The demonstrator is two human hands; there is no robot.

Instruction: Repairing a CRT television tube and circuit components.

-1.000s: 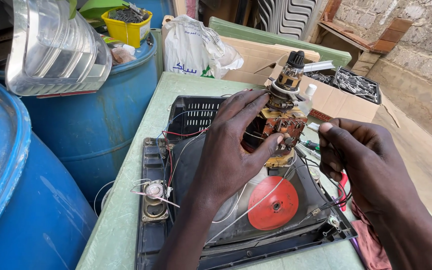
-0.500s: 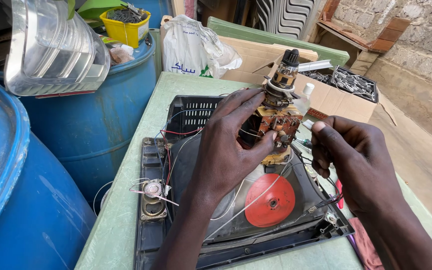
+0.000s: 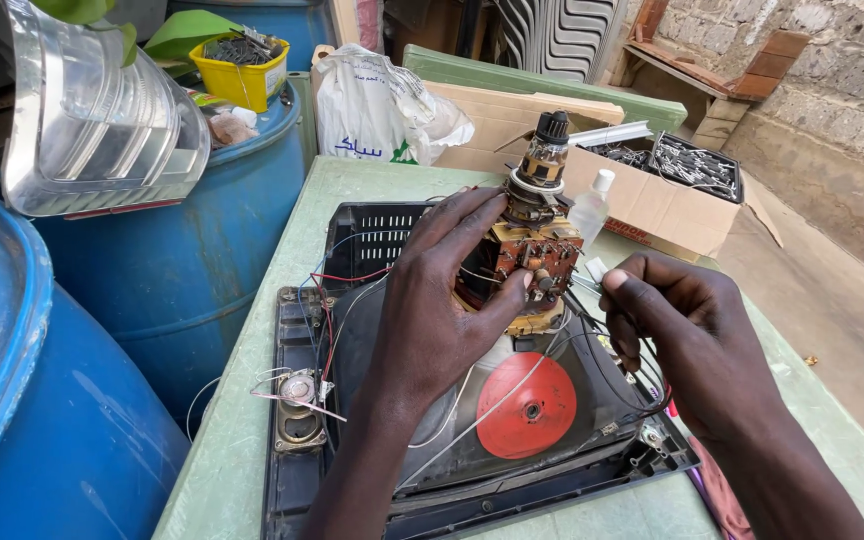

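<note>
here, line by line:
yellow tub [image 3: 243,72]: far left, on top of a blue drum [image 3: 202,250]; filled with dark metal bits, too small to tell apart.
cardboard box [image 3: 652,205]: far right on the bench [image 3: 252,440]; open, holding a black tray of small silvery parts.
white plastic bag [image 3: 377,110]: far side of the bench, left of the box; contents hidden.
small clear bottle [image 3: 592,205]: upright, just in front of the box, right of the tube neck.
near blue drum [image 3: 42,430]: near left, beside the bench; inside not in view.
tv shell [image 3: 352,470]: black, lying open side up in the middle of the bench, holding the picture tube, loose wires and a small speaker [image 3: 299,395] at its left edge.
red disc [image 3: 526,405]: on the tube, near the right of the shell.
tube neck assembly [image 3: 537,250]: stands upright at the middle of the shell, copper windings and a brown board, a dark cap on top.
left hand [image 3: 442,300]: grip wrapped round the left side of the assembly, fingertips on the board, thumb below.
right hand [image 3: 682,330]: just right of the assembly, grip narrow, pinching a thin wire [image 3: 584,285] that runs to the board.
</note>
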